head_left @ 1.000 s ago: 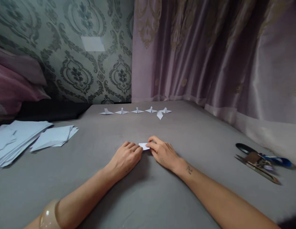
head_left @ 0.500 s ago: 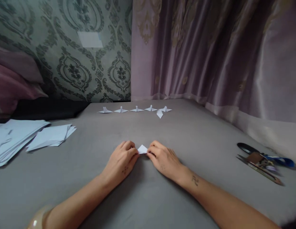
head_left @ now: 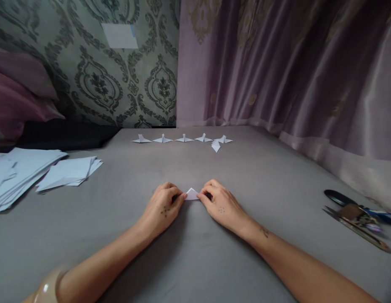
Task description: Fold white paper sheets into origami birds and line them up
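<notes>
A small white folded paper [head_left: 192,194], shaped like a low triangle with its peak away from me, lies on the grey surface between my hands. My left hand [head_left: 164,205] pinches its left corner between thumb and fingers. On the opposite side, my right hand [head_left: 221,204] pinches the right corner the same way. The fingertips hide both ends of the paper. Farther back stands a row of several white folded paper figures [head_left: 183,138], wings spread. A small folded paper piece [head_left: 216,146] lies in front of the rightmost figure.
On the left lie a stack of white paper sheets [head_left: 28,168] and smaller cut sheets [head_left: 69,171]. Scissors [head_left: 336,197], a pencil [head_left: 368,235] and small items sit at the right. Beyond the grey surface [head_left: 195,261] are a patterned wall and a curtain [head_left: 233,84].
The camera view has tilted down and shifted slightly left. My thumbs have moved a little apart along the folded paper, so more of it shows between my hands.
</notes>
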A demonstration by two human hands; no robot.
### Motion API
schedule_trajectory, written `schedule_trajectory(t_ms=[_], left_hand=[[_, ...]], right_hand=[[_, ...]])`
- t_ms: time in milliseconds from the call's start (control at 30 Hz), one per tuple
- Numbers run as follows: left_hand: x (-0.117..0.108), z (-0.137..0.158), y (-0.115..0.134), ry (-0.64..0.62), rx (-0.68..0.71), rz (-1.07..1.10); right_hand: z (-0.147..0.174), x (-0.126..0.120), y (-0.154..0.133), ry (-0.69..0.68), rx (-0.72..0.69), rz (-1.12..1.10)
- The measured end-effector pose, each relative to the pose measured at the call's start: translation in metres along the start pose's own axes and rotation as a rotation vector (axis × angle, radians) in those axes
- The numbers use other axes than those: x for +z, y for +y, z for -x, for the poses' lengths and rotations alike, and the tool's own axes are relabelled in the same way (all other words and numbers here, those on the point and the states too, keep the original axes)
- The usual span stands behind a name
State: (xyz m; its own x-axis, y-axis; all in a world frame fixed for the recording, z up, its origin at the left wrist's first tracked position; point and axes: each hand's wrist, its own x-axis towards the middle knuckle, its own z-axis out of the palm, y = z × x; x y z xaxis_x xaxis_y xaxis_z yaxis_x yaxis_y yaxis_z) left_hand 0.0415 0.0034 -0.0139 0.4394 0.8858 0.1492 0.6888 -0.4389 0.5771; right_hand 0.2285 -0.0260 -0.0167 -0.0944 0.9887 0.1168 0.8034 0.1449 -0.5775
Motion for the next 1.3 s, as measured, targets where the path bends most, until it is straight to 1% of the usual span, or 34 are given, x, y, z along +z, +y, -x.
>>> schedule_trajectory(t_ms=[167, 300, 600, 733, 800, 900, 967, 1033, 1100, 1167, 1300], left_hand=[[0.006, -0.002, -0.006, 0.027, -0.018, -0.014], [0.01, -0.003, -0.012, 0.045, -0.006, -0.033], [0.016, -0.003, -0.027, 0.097, 0.115, -0.057], [0.015, -0.003, -0.022, 0.103, 0.139, -0.104], [0.011, -0.004, -0.016, 0.061, 0.186, -0.144], [0.005, -0.004, -0.008, -0.071, 0.322, -0.22], [0.002, -0.003, -0.004, -0.152, 0.368, -0.294], [0.0, -0.001, 0.0, -0.202, 0.37, -0.382], [-0.001, 0.001, 0.006, -0.226, 0.365, -0.461], [-0.002, 0.003, 0.011, -0.239, 0.355, -0.52], [-0.005, 0.007, 0.017, -0.24, 0.327, -0.58]], right_hand=[[-0.001, 0.002, -0.003, 0.023, 0.025, 0.056], [0.0, 0.004, -0.004, 0.043, 0.026, 0.1], [-0.001, 0.004, -0.005, 0.026, 0.032, 0.148], [0.0, 0.004, -0.005, 0.048, 0.002, 0.162], [0.002, 0.004, -0.006, 0.049, -0.056, 0.175], [0.005, 0.004, -0.008, 0.011, -0.197, 0.254], [0.007, 0.004, -0.009, -0.02, -0.293, 0.334], [0.009, 0.003, -0.011, -0.042, -0.367, 0.41], [0.01, 0.002, -0.012, -0.052, -0.412, 0.467], [0.011, 0.002, -0.013, -0.057, -0.429, 0.505], [0.013, 0.001, -0.014, -0.075, -0.419, 0.528]])
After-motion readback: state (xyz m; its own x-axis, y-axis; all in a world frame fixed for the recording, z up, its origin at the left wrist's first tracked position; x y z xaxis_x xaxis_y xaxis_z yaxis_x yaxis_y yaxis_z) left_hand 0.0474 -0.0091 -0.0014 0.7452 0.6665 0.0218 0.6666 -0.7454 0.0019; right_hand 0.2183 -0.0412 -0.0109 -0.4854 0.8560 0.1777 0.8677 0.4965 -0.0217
